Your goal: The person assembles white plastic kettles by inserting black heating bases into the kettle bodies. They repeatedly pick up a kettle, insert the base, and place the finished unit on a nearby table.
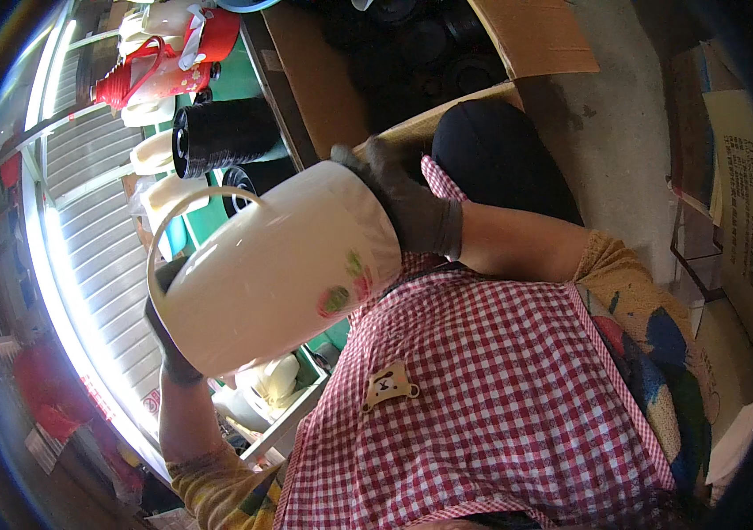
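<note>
In front of my chest I hold a cream thermos flask (270, 265) tilted on its side. A printed red and green flower shows on its wall, and a thin cream carrying handle arches out over its left side. My right hand (412, 208), in a dark grey glove, is closed around the flask's right end. My left hand (171, 340), gloved the same way, grips the opposite end, its fingers partly hidden behind the flask.
An open cardboard box (553, 35) with dark round items stands ahead. At left, a green-topped bench (233, 75) carries black ribbed cylinders (226, 137) and red thermos flasks (151, 75). More cartons (739, 212) stand at right. A white bin (257, 406) with yellowish parts sits below the flask.
</note>
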`<action>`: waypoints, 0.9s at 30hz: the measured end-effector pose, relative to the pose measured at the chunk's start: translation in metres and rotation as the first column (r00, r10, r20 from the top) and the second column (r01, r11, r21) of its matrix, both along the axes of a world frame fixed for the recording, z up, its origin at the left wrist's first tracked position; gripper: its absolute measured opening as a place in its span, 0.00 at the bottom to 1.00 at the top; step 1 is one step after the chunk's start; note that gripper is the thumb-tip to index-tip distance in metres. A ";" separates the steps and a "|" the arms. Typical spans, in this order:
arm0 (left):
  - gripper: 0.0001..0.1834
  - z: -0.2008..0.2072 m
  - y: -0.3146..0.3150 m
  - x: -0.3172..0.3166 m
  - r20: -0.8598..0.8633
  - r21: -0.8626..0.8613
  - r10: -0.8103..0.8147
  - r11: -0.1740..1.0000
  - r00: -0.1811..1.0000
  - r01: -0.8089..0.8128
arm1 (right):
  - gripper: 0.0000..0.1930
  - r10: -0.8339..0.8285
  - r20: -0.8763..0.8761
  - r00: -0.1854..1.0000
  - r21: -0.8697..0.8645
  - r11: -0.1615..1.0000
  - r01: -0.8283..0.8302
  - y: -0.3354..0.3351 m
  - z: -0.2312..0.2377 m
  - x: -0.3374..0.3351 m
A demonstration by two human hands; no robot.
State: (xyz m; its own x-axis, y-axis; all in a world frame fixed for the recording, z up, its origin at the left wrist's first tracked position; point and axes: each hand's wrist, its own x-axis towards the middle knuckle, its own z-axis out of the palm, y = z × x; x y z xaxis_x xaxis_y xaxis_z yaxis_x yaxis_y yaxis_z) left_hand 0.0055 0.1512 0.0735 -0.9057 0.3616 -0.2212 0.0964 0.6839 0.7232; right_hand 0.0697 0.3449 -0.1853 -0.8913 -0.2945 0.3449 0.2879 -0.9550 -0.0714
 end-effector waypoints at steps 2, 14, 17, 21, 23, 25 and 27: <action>0.14 -0.007 0.000 0.003 0.013 0.003 0.008 1.000 1.000 -0.008 | 0.36 -0.097 0.029 0.995 0.073 0.993 0.095 0.000 0.010 0.012; 0.15 0.001 0.003 -0.023 -0.232 -0.242 -0.239 0.953 0.943 0.182 | 0.36 0.178 0.211 0.961 -0.037 0.984 -0.174 0.024 0.009 -0.009; 0.15 -0.008 0.001 -0.016 -0.222 -0.172 -0.169 0.976 0.960 0.132 | 0.36 0.075 0.183 0.980 0.008 0.997 -0.078 0.018 0.021 0.009; 0.15 -0.012 -0.008 0.000 -0.280 -0.143 -0.160 0.982 0.947 0.124 | 0.36 0.057 0.218 0.974 0.042 0.997 -0.067 0.016 0.026 0.017; 0.15 -0.011 -0.007 -0.004 -0.341 -0.181 -0.248 0.964 0.907 0.195 | 0.36 0.251 0.356 0.900 -0.005 0.964 -0.267 0.029 0.022 -0.004; 0.15 -0.001 -0.010 0.001 -0.393 -0.292 -0.344 0.926 0.853 0.239 | 0.39 0.256 0.366 0.895 -0.008 0.962 -0.272 0.029 0.024 -0.007; 0.15 -0.006 -0.013 -0.006 -0.335 -0.208 -0.236 0.963 0.912 0.173 | 0.43 0.131 0.317 0.939 -0.012 0.991 -0.135 0.025 0.028 0.006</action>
